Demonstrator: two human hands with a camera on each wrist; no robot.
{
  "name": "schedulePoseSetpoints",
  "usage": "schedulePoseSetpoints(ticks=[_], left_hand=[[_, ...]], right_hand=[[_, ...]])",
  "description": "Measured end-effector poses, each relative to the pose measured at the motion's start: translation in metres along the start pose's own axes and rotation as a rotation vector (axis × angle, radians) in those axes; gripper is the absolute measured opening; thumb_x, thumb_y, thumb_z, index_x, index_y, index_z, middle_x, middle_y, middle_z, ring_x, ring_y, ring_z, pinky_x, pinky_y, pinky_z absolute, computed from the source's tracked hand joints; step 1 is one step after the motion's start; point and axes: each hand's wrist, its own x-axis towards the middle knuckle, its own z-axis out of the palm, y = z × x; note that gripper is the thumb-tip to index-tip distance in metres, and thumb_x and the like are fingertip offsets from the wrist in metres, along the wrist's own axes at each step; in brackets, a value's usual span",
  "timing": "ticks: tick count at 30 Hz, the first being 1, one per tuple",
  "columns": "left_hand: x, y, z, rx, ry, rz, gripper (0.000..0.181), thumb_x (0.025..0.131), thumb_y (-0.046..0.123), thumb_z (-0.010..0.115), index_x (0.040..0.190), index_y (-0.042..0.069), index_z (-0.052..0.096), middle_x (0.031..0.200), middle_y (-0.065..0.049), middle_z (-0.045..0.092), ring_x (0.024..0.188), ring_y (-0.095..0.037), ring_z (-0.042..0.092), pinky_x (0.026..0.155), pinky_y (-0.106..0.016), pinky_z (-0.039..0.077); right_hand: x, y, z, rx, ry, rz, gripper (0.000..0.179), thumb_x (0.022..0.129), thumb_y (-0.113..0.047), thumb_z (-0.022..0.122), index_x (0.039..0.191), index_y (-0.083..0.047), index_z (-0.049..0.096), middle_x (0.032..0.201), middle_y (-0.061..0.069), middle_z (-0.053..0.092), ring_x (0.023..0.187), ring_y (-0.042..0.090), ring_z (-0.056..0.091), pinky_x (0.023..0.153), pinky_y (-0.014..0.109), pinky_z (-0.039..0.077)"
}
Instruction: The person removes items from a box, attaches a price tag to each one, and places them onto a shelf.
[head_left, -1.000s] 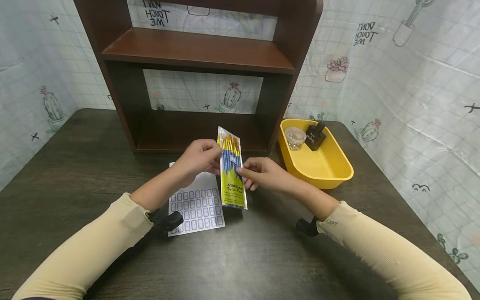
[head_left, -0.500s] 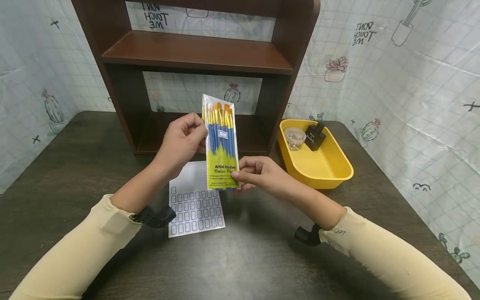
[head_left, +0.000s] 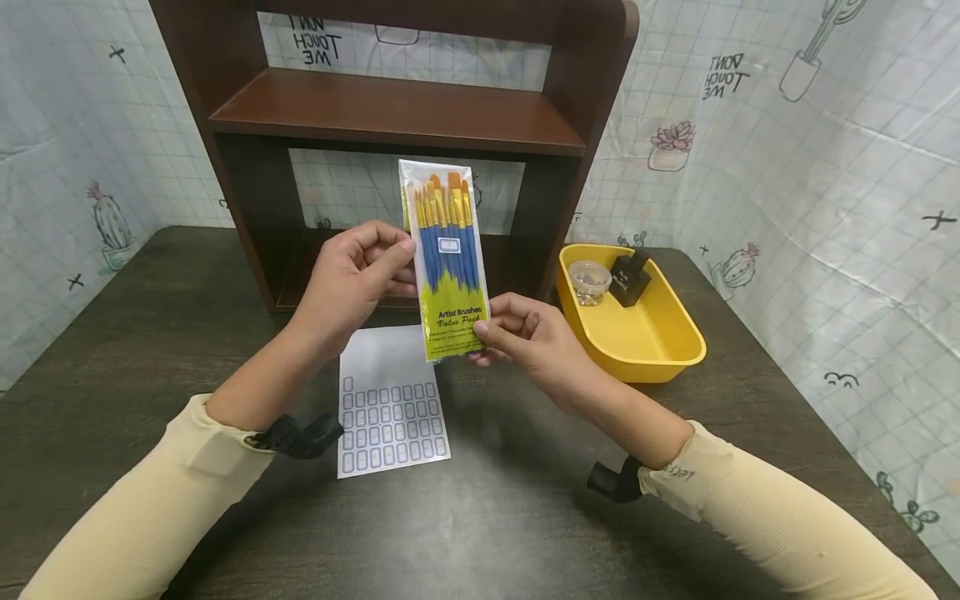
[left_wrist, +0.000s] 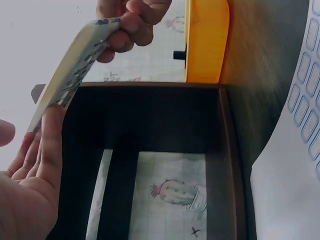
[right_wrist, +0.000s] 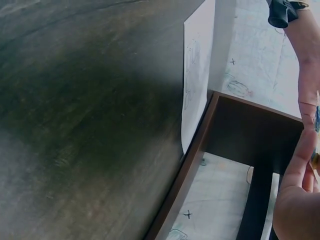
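Held up above the table is a clear pack of artist paintbrushes (head_left: 450, 250) with blue handles, a yellow-green lower part and a small white label on its middle. My left hand (head_left: 358, 271) pinches its left edge, thumb in front and fingers behind. At the lower right corner my right hand (head_left: 536, 342) pinches the pack the same way. The left wrist view shows the paintbrush pack (left_wrist: 70, 70) nearly edge-on, its back over the left fingers. Below lies a white sheet of blue-bordered stickers (head_left: 390, 354), its upper part mostly bare of stickers.
A dark brown wooden shelf (head_left: 397, 112) stands behind the hands. To the right, a yellow basket (head_left: 652, 342) holds a round clear tub (head_left: 590, 279) and a black bottle (head_left: 630, 275). Patterned white sheeting (head_left: 840, 250) lines the walls around the dark table (head_left: 487, 508).
Both hands have raised the paintbrush pack and turned its front toward the head camera. My right hand has shifted from the pack's middle to its lower corner. The sticker sheet has stayed put.
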Motion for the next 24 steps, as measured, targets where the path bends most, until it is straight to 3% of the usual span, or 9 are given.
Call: schedulePoseSetpoints(ticks=[3,6,9,12,14,18,21,24], left_hand=[[0.001,0.001,-0.006,0.017,0.024,0.05,0.026,0.107,0.016,0.06,0.119,-0.006,0.065,0.101,-0.005,0.076,0.088,-0.01,0.077,0.081,-0.027,0.064],[0.004,0.001,-0.016,0.199,0.109,0.175,0.027,0.107,0.017,0.059,0.119,-0.006,0.066,0.108,-0.014,0.076,0.091,-0.01,0.075,0.082,-0.018,0.06],[0.01,-0.002,-0.033,0.474,0.287,0.337,0.025,0.107,0.015,0.058,0.119,-0.005,0.066,0.111,-0.018,0.075,0.095,-0.018,0.073,0.083,-0.009,0.051],[0.017,-0.007,-0.055,0.665,0.492,0.41,0.026,0.106,0.015,0.056,0.121,-0.004,0.064,0.115,-0.02,0.071,0.105,-0.03,0.069,0.087,-0.021,0.046],[0.022,-0.011,-0.071,0.724,0.593,0.381,0.032,0.105,0.019,0.055,0.127,-0.003,0.06,0.124,-0.022,0.065,0.115,-0.035,0.062,0.094,-0.031,0.046],[0.026,-0.021,-0.096,0.799,0.703,0.201,0.047,0.104,0.028,0.053,0.143,0.004,0.045,0.143,-0.022,0.046,0.134,-0.035,0.042,0.106,-0.043,0.042],[0.029,-0.03,-0.108,0.793,0.711,0.068,0.055,0.103,0.031,0.053,0.151,0.01,0.035,0.151,-0.018,0.038,0.14,-0.032,0.035,0.106,-0.045,0.041],[0.031,-0.038,-0.116,0.729,0.673,-0.014,0.06,0.102,0.031,0.054,0.154,0.009,0.033,0.15,-0.019,0.043,0.136,-0.033,0.043,0.103,-0.047,0.04]], right_hand=[[0.002,-0.004,0.0,-0.005,0.026,-0.047,0.02,0.102,-0.005,0.065,0.121,0.002,0.063,0.102,0.001,0.08,0.081,0.017,0.075,0.08,0.032,0.064],[0.005,-0.008,-0.001,0.001,0.036,-0.09,0.019,0.102,-0.003,0.063,0.12,0.004,0.062,0.098,-0.002,0.08,0.078,0.015,0.074,0.077,0.03,0.063],[0.008,-0.014,-0.004,0.005,0.043,-0.113,0.018,0.103,-0.002,0.062,0.12,0.005,0.062,0.096,-0.003,0.079,0.078,0.013,0.074,0.076,0.029,0.063],[0.013,-0.021,-0.007,0.009,0.056,-0.126,0.019,0.103,-0.002,0.062,0.12,0.005,0.062,0.098,-0.004,0.079,0.079,0.014,0.074,0.077,0.029,0.063],[0.017,-0.025,-0.01,0.022,0.063,-0.132,0.019,0.103,-0.001,0.062,0.121,0.005,0.062,0.099,-0.004,0.079,0.08,0.014,0.074,0.077,0.029,0.063],[0.025,-0.034,-0.017,0.038,0.08,-0.15,0.018,0.103,-0.002,0.061,0.121,0.003,0.062,0.102,-0.004,0.079,0.081,0.014,0.075,0.077,0.027,0.063],[0.031,-0.042,-0.022,0.035,0.095,-0.17,0.019,0.103,-0.003,0.061,0.121,0.003,0.063,0.104,-0.002,0.079,0.081,0.014,0.075,0.076,0.026,0.063],[0.038,-0.051,-0.023,0.037,0.114,-0.175,0.019,0.103,-0.004,0.063,0.121,0.003,0.064,0.107,0.003,0.079,0.081,0.016,0.076,0.077,0.026,0.063]])
